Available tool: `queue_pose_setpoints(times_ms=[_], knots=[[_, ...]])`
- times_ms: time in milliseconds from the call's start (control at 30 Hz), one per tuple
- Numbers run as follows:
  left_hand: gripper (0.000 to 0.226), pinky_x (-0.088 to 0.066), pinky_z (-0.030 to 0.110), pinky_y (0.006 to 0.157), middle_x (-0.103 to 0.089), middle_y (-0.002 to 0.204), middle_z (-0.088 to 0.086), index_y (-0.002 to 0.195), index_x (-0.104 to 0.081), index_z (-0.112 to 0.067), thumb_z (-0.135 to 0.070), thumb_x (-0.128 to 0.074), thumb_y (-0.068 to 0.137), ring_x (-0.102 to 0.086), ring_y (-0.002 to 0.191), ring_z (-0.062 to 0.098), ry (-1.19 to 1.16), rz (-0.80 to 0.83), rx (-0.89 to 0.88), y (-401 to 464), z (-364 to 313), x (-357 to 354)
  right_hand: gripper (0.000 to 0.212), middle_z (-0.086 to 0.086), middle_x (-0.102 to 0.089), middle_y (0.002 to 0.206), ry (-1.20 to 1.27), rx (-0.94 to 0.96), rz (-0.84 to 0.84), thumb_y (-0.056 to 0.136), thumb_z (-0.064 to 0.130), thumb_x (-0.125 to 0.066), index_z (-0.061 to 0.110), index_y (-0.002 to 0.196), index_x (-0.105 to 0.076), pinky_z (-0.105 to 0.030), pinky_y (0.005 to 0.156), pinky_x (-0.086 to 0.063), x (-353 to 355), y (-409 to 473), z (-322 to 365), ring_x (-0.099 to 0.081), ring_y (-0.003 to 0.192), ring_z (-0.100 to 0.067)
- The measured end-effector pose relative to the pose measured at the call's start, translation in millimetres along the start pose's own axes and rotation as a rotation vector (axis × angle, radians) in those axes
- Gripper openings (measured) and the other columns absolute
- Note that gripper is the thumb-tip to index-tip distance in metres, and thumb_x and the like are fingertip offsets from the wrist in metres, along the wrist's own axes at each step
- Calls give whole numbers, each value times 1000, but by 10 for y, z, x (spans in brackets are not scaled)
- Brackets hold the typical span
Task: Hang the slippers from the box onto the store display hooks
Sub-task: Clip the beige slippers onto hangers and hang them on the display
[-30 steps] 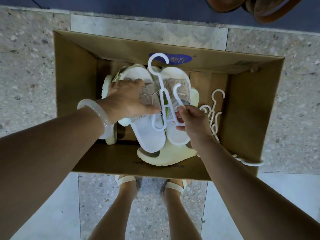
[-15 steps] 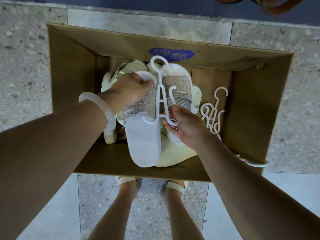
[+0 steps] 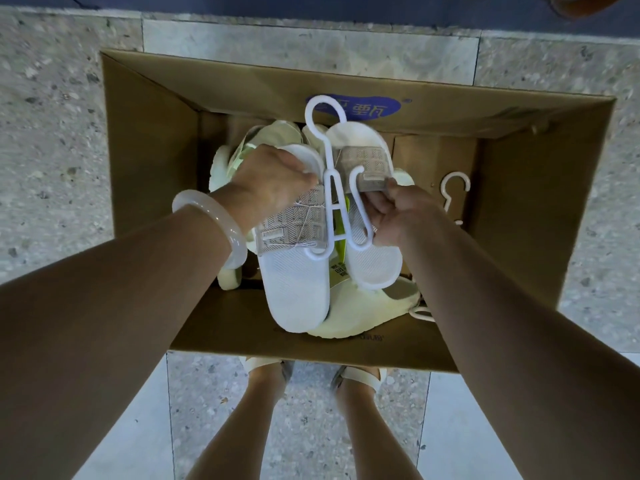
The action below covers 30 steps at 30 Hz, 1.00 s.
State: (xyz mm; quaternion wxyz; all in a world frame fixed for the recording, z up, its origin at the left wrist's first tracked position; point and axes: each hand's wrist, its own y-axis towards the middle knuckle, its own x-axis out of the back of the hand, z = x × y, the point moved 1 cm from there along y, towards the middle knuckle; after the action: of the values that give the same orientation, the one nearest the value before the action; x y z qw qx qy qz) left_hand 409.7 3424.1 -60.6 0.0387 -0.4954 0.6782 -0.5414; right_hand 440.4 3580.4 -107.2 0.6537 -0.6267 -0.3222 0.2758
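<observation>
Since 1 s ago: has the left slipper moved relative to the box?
Yes. The left slipper, held by the left hand, has come toward the near wall of the box; its heel now overlaps that wall.

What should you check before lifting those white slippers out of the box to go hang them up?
1. Left slipper on the white hanger: cannot tell; its arm seems to pass under the strap.
2. Right slipper on the hanger: cannot tell; the right hand covers the arm there.
3. Left hand grips the left slipper at its toe end: ok.
4. Top hook free for a display hook: ok.
5. Green tag between the slippers not snagged: cannot tell.
6. Pair clear of the yellowish slippers underneath: cannot tell.
</observation>
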Motion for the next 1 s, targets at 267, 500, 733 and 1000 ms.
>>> queue_pose_setpoints(times_ms=[267, 500, 733, 1000], knots=[[20, -49, 29, 81, -69, 94, 9, 95, -73, -8, -22, -66, 83, -62, 89, 23, 69, 86, -32, -129, 116, 23, 10, 3, -67, 53, 119, 18, 61, 93, 23, -53, 17, 88, -59, -51, 109, -28, 83, -157, 25, -67, 81, -15], [20, -43, 25, 73, -63, 80, 2, 90, -71, -8, -25, -63, 84, -58, 83, 20, 189, 137, -113, -240, -53, -25, 17, 6, -63, 46, 51, 71, 63, 96, 25, -48, 17, 84, -56, -43, 104, -30, 110, -394, 115, -64, 94, -11], [12, -45, 13, 55, -61, 77, 3, 89, -68, -8, -15, -69, 79, -55, 65, 11, -298, -23, 45, -369, -236, 341, 11, 3, -74, 69, 44, 162, 134, 95, 23, -50, 18, 92, -60, -44, 96, -37, 471, -872, -29, -64, 89, -12], [13, -45, 22, 74, -66, 84, 1, 75, -70, -26, -20, -64, 85, -58, 81, 12, -317, 35, -242, -1158, -698, 896, 14, -9, -75, 83, 66, 173, 294, 90, 18, -54, 9, 97, -64, -31, 55, -57, 867, -1746, -109, -73, 76, -19]])
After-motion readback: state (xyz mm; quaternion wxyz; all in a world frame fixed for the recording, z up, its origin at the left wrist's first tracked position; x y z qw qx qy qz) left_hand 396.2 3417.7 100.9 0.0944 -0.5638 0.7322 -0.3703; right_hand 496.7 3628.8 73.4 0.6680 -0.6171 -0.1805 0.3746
